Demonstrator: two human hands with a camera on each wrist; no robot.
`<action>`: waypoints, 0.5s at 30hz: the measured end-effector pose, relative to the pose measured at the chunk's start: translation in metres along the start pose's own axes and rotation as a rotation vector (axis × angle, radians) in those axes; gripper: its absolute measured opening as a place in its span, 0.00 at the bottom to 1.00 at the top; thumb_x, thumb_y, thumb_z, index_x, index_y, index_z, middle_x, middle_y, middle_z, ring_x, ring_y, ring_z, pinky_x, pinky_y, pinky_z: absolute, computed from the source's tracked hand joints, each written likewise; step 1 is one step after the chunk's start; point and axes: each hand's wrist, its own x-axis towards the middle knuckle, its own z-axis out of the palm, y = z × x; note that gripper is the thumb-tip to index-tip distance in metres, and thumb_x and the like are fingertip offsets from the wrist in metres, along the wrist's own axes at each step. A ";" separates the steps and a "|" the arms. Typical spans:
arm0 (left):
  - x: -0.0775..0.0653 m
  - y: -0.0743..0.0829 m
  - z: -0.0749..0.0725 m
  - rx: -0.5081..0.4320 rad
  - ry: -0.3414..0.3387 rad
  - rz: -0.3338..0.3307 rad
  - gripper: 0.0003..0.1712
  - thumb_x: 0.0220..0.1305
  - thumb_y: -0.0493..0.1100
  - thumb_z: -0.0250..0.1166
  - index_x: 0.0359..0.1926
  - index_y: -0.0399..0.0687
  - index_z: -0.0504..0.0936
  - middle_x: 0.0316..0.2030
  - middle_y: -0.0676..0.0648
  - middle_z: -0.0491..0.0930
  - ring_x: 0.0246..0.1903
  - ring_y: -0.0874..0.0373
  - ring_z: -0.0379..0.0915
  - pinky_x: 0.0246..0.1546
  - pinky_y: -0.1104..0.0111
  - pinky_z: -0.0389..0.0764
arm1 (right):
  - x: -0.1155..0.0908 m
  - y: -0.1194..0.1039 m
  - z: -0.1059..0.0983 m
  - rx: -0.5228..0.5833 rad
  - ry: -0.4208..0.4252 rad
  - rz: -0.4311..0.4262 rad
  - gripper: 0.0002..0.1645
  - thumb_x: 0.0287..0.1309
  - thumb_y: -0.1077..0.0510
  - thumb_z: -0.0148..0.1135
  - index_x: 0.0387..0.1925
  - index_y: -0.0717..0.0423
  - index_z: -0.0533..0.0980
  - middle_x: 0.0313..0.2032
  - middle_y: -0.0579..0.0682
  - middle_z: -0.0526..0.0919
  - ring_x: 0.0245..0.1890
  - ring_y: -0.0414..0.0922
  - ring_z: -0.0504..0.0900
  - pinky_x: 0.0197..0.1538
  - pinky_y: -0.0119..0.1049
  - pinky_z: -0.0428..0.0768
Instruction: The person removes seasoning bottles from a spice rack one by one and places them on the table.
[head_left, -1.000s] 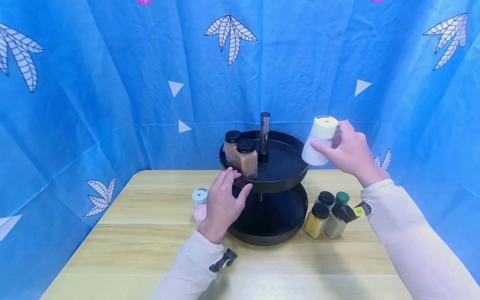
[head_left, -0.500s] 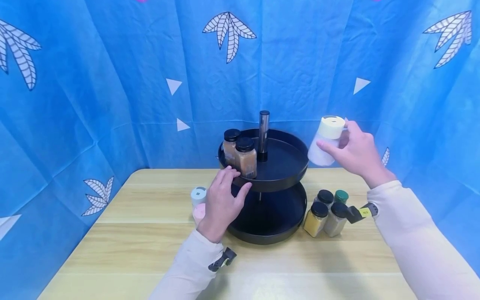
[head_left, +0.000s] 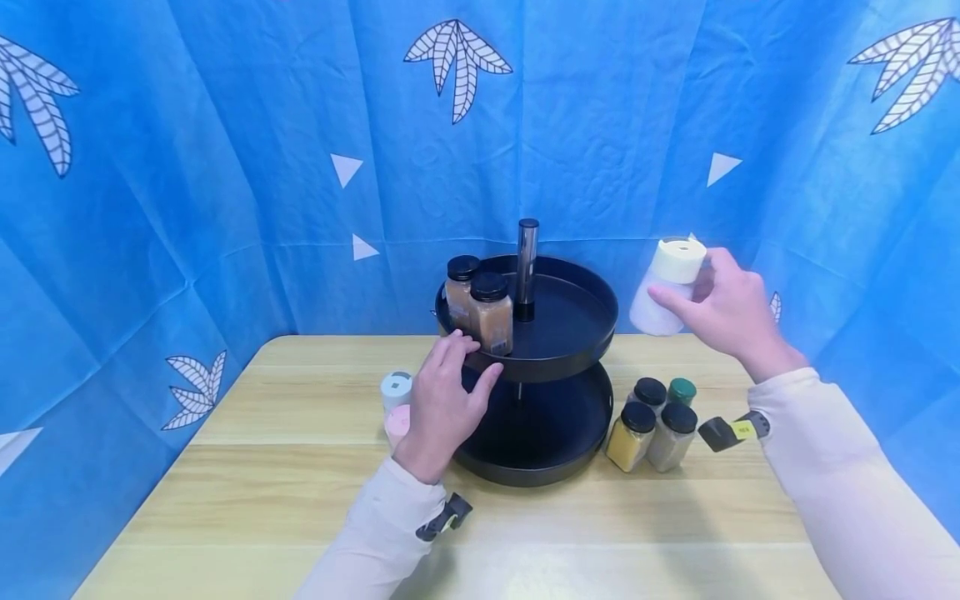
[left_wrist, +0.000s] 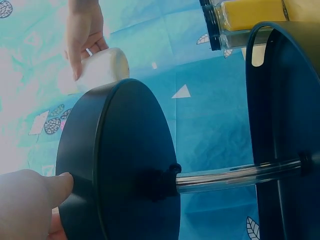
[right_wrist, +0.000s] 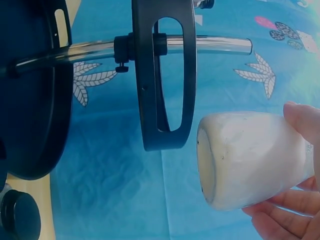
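While the right hand [head_left: 723, 304] is holding the white shaker [right_wrist: 252, 155] in the air, right of the upper tray [head_left: 562, 365], the left hand [head_left: 446, 400], loosely spread, is touching that tray, probably for steadying it.

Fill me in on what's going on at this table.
A person is handling jars around a two-tier black rack. Their right hand holds a cream-lidded jar in the air, to the right of the upper tray. Their left hand touches that tray's rim, beside two brown jars standing on it. Four more jars stand right of the rack.
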 end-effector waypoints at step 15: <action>0.000 0.000 0.000 0.001 0.019 0.021 0.21 0.57 0.49 0.69 0.46 0.39 0.80 0.47 0.39 0.80 0.54 0.47 0.74 0.54 0.54 0.78 | -0.009 0.017 -0.006 -0.035 -0.031 0.058 0.42 0.53 0.36 0.63 0.50 0.68 0.65 0.39 0.71 0.79 0.38 0.63 0.79 0.30 0.46 0.74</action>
